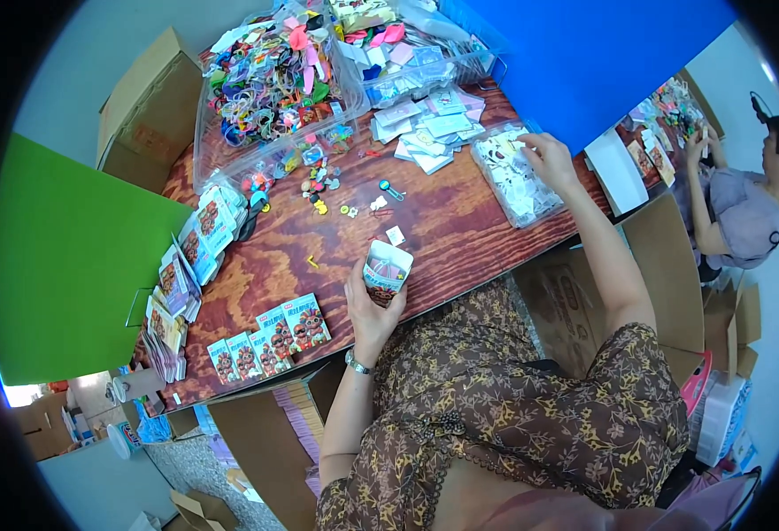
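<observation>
My left hand is wrapped round a small open-topped carton with a printed front, held above the table's near edge. Inside it, pinkish contents show through the opening. Off to the right, my right hand is over the far right side of a clear plastic tray filled with small white, black-printed pieces. Its fingers are bent together in a pinch among those pieces; whatever lies between the fingertips is too small to make out. A small white square card lies just beyond the carton.
Several closed cartons stand at the front left, with flat carton stacks behind. Clear bins of colourful trinkets fill the back, near loose packets. Green and blue panels flank the table. A co-worker sits at right.
</observation>
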Motion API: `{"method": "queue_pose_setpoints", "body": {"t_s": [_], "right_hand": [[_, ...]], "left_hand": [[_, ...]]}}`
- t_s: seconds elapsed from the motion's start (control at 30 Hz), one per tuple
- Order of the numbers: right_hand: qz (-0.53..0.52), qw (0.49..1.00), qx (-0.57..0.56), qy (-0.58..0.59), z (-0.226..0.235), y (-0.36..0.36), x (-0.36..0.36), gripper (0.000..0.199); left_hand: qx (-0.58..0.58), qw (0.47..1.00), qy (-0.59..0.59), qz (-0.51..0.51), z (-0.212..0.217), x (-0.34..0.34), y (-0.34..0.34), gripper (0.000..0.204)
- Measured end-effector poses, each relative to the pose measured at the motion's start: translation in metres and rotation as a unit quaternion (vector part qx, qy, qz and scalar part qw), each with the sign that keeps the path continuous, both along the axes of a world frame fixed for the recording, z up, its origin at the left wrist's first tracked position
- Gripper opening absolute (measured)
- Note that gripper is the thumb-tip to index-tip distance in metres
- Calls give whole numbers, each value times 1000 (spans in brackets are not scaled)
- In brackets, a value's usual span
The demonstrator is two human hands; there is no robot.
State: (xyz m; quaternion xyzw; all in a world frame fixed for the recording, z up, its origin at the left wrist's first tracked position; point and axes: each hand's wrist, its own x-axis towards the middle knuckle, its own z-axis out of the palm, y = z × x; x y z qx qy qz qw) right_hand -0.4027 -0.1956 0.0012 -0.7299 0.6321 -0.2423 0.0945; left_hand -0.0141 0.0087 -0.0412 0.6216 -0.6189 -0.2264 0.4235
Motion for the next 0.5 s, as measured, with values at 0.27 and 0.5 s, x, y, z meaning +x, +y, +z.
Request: {"method": "queue_pose_setpoints", "body": {"t_s": [0.27, 0.5], "right_hand": [[7, 978, -7, 207, -16, -18, 35, 21], [-29, 971, 5, 239, -13, -10, 34, 10]], "left_hand": [[7, 1000, 11, 1, -2, -1, 1, 77], [-1, 1000, 4, 6, -1, -2, -1, 76]]}}
